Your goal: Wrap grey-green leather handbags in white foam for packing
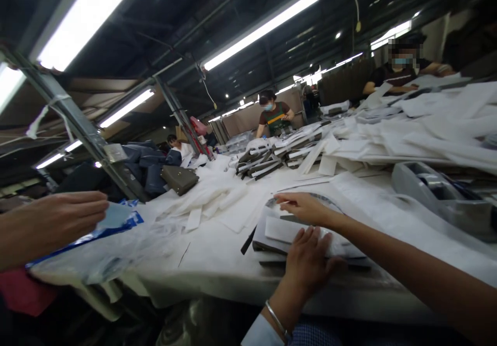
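Note:
My left hand point(308, 255), with a silver bangle at its wrist, lies palm down with fingers spread on a white strip point(279, 229). Under that strip is a grey bag piece point(266, 242) with white padding, lying near the table's front edge. My right hand point(301, 207) reaches in from the right over the back of this piece, beside its curved edge. Its fingers are bent and drawn together, and what they pinch, if anything, is too small to make out. A dark strip point(248, 240) pokes out on the left.
A co-worker's hand point(79, 214) at the left holds something pale blue above a blue plastic package point(128, 221). A grey tape dispenser point(438, 193) stands on the right. White sheets point(438, 128) and stacked grey pieces point(260, 159) cover the back. Two people sit beyond.

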A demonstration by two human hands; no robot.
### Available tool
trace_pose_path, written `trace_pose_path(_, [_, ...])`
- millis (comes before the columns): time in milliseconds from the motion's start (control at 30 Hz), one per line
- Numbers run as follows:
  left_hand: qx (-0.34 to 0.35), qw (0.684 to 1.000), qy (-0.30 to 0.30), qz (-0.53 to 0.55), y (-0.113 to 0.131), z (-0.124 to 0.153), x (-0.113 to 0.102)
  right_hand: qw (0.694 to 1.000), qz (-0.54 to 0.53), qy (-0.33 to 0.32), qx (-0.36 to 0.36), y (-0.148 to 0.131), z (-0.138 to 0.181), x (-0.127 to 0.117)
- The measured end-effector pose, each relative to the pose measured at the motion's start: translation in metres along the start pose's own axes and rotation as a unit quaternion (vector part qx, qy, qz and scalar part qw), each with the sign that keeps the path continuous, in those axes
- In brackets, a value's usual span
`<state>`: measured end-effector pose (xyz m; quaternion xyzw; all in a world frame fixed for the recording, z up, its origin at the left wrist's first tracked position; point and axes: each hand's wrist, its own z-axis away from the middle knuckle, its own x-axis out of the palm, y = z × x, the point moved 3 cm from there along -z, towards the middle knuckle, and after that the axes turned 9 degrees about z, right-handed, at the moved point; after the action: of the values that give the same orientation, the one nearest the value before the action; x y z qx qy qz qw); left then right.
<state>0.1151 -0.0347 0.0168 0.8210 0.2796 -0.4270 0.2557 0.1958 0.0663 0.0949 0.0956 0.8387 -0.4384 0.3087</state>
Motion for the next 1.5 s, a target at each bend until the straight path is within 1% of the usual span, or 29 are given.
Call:
trace_pose_path(33, [0.001,1.0,-0.001,0.001,-0.001,0.001,0.001,1.0,-0.015,-0.019,-0.002,-0.008,-0.013,0.01])
trace_pose_path(100, [0.003,1.0,-0.008,0.007,-0.002,0.002,0.001,0.999,-0.024,-0.036,0.002,-0.017,-0.037,0.029])
trace_pose_path(167, [0.004,1.0,-0.013,0.022,-0.001,0.0,-0.001,0.999,-0.016,-0.038,0.006,-0.018,-0.058,0.047])
trace_pose_path(233, [0.013,0.999,-0.006,0.046,0.0,-0.002,-0.004,0.999,-0.002,-0.035,0.006,-0.013,-0.071,0.063])
trace_pose_path(333, [0.023,0.996,0.015,0.084,0.0,-0.005,-0.003,1.0,0.015,-0.02,0.011,0.001,-0.075,0.083])
trace_pose_path(433, [0.028,0.994,0.019,0.104,-0.002,-0.005,0.002,0.999,0.02,-0.005,0.024,0.019,-0.068,0.094])
trace_pose_path(567, [0.031,0.991,0.037,0.125,-0.002,-0.003,0.004,0.998,0.011,0.012,0.054,0.042,-0.061,0.096])
trace_pose_path(700, [0.017,0.991,0.047,0.12,0.001,-0.003,0.002,0.998,-0.001,0.017,0.067,0.053,-0.061,0.094])
trace_pose_path(900, [0.023,0.993,0.033,0.108,0.004,-0.002,0.001,0.998,-0.007,0.014,0.06,0.054,-0.062,0.095])
trace_pose_path(1100, [0.017,0.993,0.046,0.104,0.004,-0.001,0.003,0.999,-0.002,0.015,0.046,0.051,-0.062,0.093])
trace_pose_path(1233, [0.014,0.993,0.043,0.106,0.004,-0.002,0.004,0.999,-0.002,0.014,0.048,0.05,-0.061,0.093])
trace_pose_path(1367, [-0.001,0.992,0.011,0.128,0.006,-0.004,-0.005,0.998,-0.008,0.01,0.058,0.051,-0.061,0.094])
trace_pose_path(1500, [-0.022,0.989,-0.016,0.148,0.014,-0.008,-0.027,0.998,-0.008,0.008,0.06,0.051,-0.06,0.094])
